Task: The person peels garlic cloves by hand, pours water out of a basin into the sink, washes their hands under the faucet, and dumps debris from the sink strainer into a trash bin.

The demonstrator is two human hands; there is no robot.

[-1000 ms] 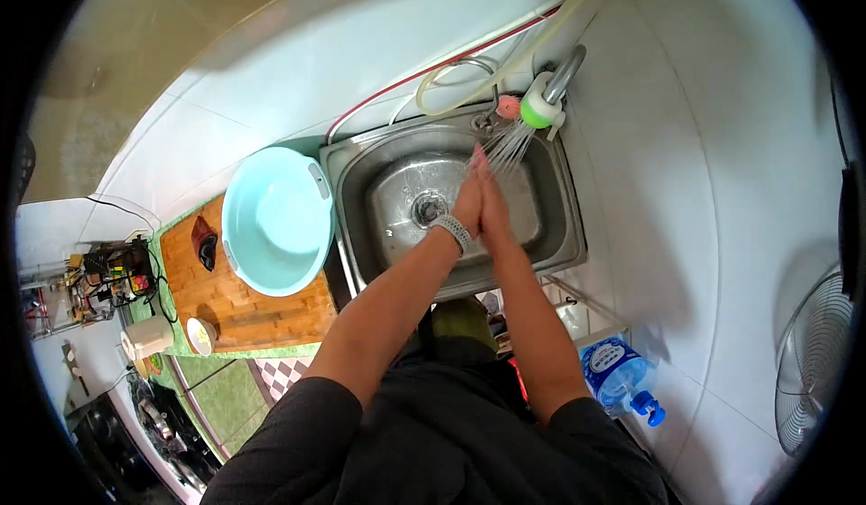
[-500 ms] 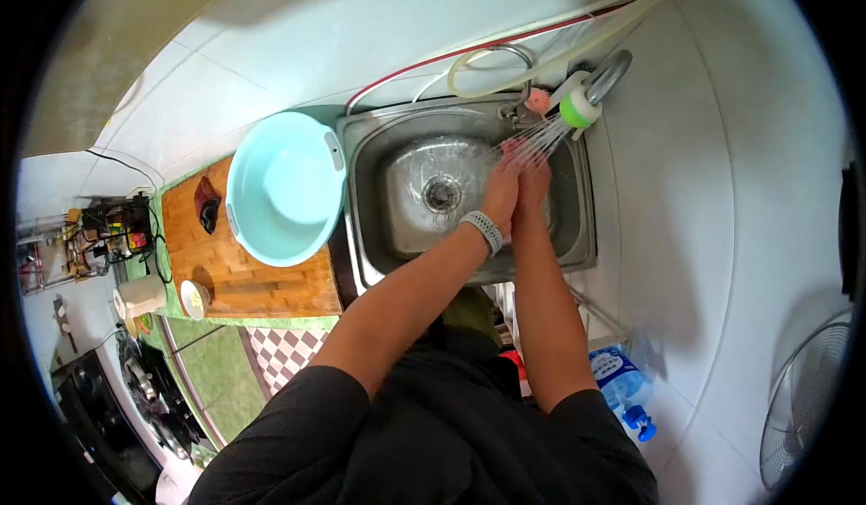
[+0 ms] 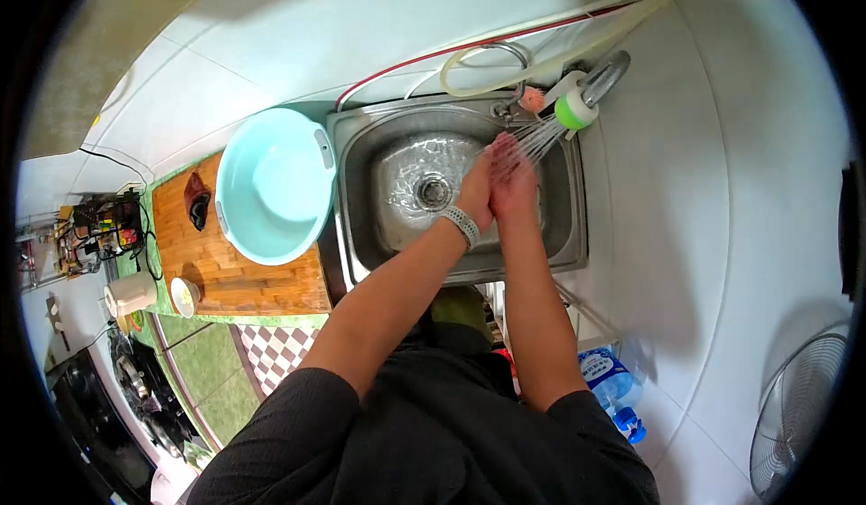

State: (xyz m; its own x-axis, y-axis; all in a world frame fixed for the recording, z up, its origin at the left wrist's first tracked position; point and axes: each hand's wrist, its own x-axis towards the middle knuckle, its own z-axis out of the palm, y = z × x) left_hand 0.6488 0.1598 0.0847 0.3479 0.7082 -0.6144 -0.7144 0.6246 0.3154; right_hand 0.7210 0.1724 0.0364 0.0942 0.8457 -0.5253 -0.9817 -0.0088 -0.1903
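Note:
Water fans out from a green-and-white spray head on the curved faucet and falls over both my hands above the metal sink. My left hand, with a pale perforated strap on its wrist, is stretched out and touches the inner side of my right hand. My right hand lies palm up under the spray with its fingers apart. Falling water partly blurs the fingertips. I see no object in either hand. Water runs over the sink floor around the drain.
Left of the sink, a light-blue basin stands on a wooden board beside a small cup and a dark red item. A blue-labelled bottle stands low on the right, near a fan.
My hands have shifted slightly left and turned, so the right palm now shows more. The left hand has slid along its side. The camera view has moved a little.

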